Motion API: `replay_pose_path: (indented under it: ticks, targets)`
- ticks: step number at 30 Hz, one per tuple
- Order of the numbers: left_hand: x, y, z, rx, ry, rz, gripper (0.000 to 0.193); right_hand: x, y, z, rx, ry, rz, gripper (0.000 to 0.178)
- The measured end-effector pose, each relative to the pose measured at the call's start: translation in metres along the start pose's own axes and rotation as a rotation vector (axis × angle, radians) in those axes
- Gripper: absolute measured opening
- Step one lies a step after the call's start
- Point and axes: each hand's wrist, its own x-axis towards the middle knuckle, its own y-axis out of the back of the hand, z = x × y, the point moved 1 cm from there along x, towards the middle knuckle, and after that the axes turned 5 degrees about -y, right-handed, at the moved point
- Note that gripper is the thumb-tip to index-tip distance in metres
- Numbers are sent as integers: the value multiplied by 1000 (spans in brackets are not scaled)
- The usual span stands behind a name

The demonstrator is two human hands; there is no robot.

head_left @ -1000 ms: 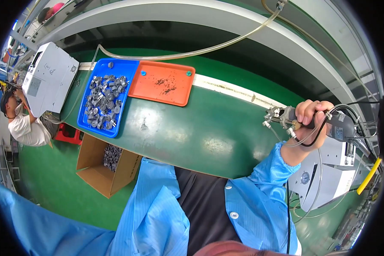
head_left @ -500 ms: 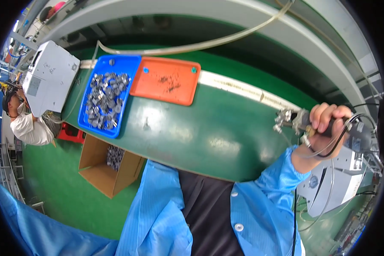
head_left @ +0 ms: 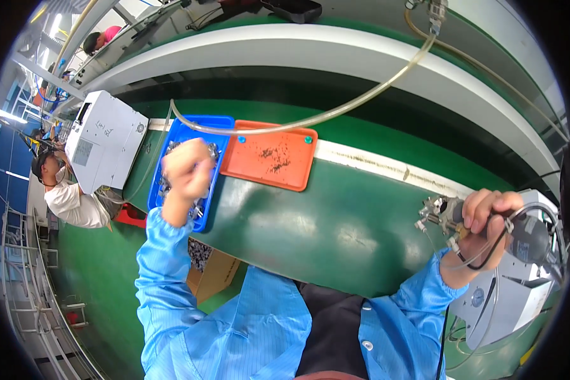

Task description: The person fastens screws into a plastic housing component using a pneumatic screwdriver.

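Note:
My left hand (head_left: pixel 187 168) is over the blue tray (head_left: pixel 216 179), smeared by motion, so its fingers cannot be made out. Small grey and silver parts (head_left: pixel 213 152) lie in that tray, many of them hidden by the hand. At the right, my right hand (head_left: pixel 487 218) is wrapped round a dark power screwdriver (head_left: pixel 531 238) held above the table's right end. Metal fittings (head_left: pixel 438 215) sit at the tool's left-pointing end, and thin hoses and a black cable run around my wrist.
Beside the blue tray lies an orange tray (head_left: pixel 244 171) with tiny dark bits. A clear hose (head_left: pixel 335 116) arcs over the green table (head_left: pixel 285 228). Grey machines stand left (head_left: pixel 106 142) and right (head_left: pixel 494 304). A cardboard box (head_left: pixel 216 275) of parts stands below; a person (head_left: pixel 76 201) is far left.
My left arm has come up from the lower left, bringing the hand over the blue tray. My right hand keeps its hold on the power screwdriver. The whole view has shifted.

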Motion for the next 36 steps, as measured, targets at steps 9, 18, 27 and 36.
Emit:
replay_pose_path:
  ticks: [9, 18, 27, 36]
  targets:
    - [32, -53, -316, 992, 578, -190, 72, 6, -9, 2, -57, 16, 26, 36]
    - [9, 6, -470, 957, 858, -75, 74, 10, -11, 11, -134, 25, 92, 37]
    - [29, -8, -402, 969, 223, -133, 35, 12, -14, 3, -36, -3, 26, 35]
    - [102, -131, 11, 18, 223, -292, 27, 12, -30, -5, -29, -44, 2, 27]
